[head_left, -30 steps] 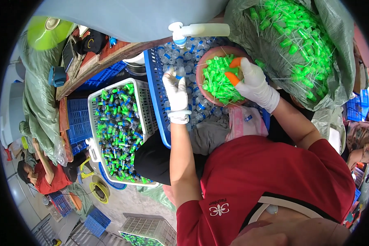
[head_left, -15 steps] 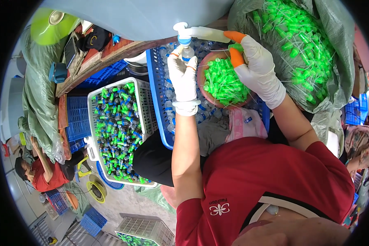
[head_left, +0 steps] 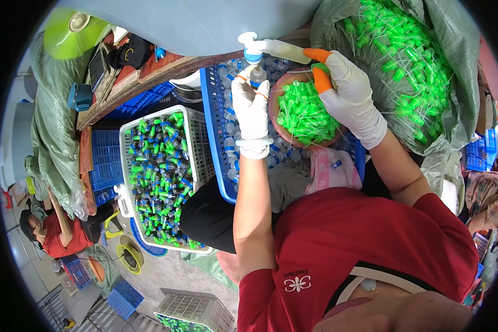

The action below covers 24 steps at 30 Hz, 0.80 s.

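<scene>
Bottle of clear plastic with a blue band [head_left: 258, 76] is gripped by the fingers of the left hand [head_left: 252, 110] beneath a white plastic tap [head_left: 249, 42]. At right, a green plastic cap [head_left: 321, 67] is pinched by the fingers of the right hand [head_left: 351, 97], near a round pink bowl [head_left: 273, 110].

Crate [head_left: 191, 144] of bottles [head_left: 160, 171] left; basket [head_left: 211, 119] right of it, small bottles [head_left: 230, 128] inside; bowl [head_left: 274, 105] of caps [head_left: 304, 113] at basket's right; sack [head_left: 455, 50] far right.
</scene>
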Motion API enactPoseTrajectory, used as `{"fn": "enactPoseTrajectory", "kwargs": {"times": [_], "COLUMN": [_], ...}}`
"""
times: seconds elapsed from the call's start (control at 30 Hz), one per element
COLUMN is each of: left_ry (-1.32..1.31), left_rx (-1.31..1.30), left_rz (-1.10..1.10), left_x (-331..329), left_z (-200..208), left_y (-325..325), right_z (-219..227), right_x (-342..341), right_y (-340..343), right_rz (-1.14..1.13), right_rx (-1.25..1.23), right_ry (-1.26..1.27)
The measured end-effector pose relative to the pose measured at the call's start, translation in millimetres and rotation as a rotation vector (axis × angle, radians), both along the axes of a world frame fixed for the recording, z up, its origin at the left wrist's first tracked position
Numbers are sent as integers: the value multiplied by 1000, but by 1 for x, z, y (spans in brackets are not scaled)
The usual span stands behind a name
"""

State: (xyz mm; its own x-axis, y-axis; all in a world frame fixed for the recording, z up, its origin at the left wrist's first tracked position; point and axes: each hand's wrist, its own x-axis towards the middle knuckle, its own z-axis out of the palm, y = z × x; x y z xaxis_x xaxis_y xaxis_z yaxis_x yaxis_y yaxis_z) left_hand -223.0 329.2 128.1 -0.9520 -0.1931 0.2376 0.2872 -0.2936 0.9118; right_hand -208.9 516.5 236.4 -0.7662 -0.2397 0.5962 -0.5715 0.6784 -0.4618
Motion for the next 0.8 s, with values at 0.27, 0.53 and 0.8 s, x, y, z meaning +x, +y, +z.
{"fn": "enactPoseTrajectory", "kwargs": {"times": [0.27,0.53,0.8], "left_ry": [-37,-75,-25], "left_rx": [-5,-64,-132], "left_rz": [11,-9,-189], "left_x": [0,2,42], "left_z": [0,-7,-6], "left_y": [1,-4,12], "right_z": [-1,5,-29], "right_x": [0,11,17], "right_y": [0,-2,-7], "right_rz": [5,-20,29], "right_rx": [-34,-99,26], "right_ry": [-25,-80,-21]}}
